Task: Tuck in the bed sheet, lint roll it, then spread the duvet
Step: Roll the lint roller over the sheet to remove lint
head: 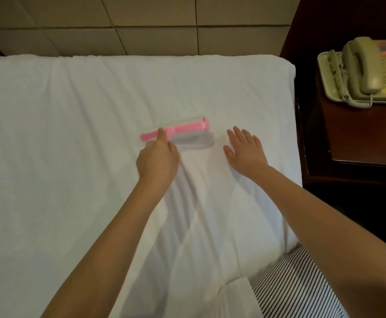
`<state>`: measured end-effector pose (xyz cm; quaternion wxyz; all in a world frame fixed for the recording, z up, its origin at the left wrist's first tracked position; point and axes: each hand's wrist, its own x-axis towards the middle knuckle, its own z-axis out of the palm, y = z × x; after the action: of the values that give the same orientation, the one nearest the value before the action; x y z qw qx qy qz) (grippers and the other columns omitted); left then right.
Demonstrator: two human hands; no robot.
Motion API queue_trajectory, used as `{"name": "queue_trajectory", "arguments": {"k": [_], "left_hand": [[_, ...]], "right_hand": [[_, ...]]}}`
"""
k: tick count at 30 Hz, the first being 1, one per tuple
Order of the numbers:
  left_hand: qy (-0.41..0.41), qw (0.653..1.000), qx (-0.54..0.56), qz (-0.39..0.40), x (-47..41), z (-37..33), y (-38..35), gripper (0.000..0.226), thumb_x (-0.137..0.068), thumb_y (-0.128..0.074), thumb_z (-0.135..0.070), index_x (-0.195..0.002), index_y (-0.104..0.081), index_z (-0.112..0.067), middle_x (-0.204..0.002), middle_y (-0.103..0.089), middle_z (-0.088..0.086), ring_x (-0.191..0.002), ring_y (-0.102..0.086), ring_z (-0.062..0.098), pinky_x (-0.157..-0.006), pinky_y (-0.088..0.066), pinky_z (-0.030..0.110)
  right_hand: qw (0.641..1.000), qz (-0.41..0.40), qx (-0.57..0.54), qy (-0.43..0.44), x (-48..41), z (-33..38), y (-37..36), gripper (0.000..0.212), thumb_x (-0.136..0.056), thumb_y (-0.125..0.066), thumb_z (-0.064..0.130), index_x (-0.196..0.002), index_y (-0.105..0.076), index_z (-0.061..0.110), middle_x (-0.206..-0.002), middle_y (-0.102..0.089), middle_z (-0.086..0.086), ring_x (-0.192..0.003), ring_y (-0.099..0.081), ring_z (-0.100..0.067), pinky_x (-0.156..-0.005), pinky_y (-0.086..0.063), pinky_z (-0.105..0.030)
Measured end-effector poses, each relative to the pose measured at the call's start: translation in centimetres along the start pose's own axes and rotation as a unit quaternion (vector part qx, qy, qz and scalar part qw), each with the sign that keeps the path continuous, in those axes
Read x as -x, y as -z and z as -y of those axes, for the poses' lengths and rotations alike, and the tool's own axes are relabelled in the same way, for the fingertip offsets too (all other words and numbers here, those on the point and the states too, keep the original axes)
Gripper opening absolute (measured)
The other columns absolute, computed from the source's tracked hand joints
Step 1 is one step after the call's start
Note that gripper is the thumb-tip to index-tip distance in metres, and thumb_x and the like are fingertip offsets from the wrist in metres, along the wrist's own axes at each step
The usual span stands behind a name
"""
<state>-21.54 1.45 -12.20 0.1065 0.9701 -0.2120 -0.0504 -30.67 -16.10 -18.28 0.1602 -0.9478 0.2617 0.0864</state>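
The left grip [157, 161], a bare hand, is curled round the pink handle of the lint roller [187, 131], with one finger lying along the handle. The roller has a translucent cover and sits on the white bed sheet [72, 134], near the middle of the bed's width and toward its head end; motion blur hides its finer details. The right grip [247, 152] holds nothing and lies palm down on the sheet with its fingers straight and spread, just beside the roller's right end and apart from it. Soft creases run across the sheet under both forearms. Right of the bed stands a dark wooden desk [359, 138] carrying a beige corded telephone [366, 67]. Striped fabric [297, 283] shows at the lower right.
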Motion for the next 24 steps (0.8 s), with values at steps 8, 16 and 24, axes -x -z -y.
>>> {"name": "queue_trajectory", "arguments": {"k": [8, 16, 24], "left_hand": [[-0.005, 0.997, 0.002, 0.071, -8.9, -2.9, -3.4, 0.053, -0.101, -0.030, -0.014, -0.150, -0.011, -0.011, -0.125, -0.054, 0.022, -0.113, -0.052, 0.038, -0.087, -0.041, 0.042], [-0.009, 0.988, -0.045, 0.147, -6.9, -2.5, -1.8, 0.057, -0.101, -0.030, -0.016, -0.150, -0.002, -0.010, -0.125, -0.053, 0.022, -0.111, -0.054, 0.036, -0.085, -0.042, 0.040], [-0.010, 0.989, -0.050, 0.136, -12.7, -3.8, -2.4, 0.057, -0.099, -0.030, -0.011, -0.150, -0.004, -0.011, -0.130, -0.049, 0.023, -0.116, -0.051, 0.038, -0.089, -0.040, 0.040]], "right_hand": [[0.995, 0.062, 0.064, 0.034, -4.3, 1.7, -0.9, 0.059, -0.101, -0.022, 0.037, -0.151, 0.001, 0.014, -0.159, 0.007, -0.002, -0.146, 0.006, -0.019, -0.117, 0.004, -0.039], [0.995, -0.046, 0.089, 0.016, -6.4, 0.2, -1.0, 0.057, -0.102, -0.016, 0.032, -0.149, 0.011, 0.014, -0.158, 0.011, -0.002, -0.146, 0.007, -0.018, -0.115, 0.009, -0.036], [0.998, -0.047, 0.038, -0.003, -8.4, -1.3, -2.9, 0.056, -0.102, -0.015, 0.035, -0.151, -0.001, 0.013, -0.159, 0.002, -0.001, -0.146, 0.004, -0.016, -0.118, 0.007, -0.035]]}}
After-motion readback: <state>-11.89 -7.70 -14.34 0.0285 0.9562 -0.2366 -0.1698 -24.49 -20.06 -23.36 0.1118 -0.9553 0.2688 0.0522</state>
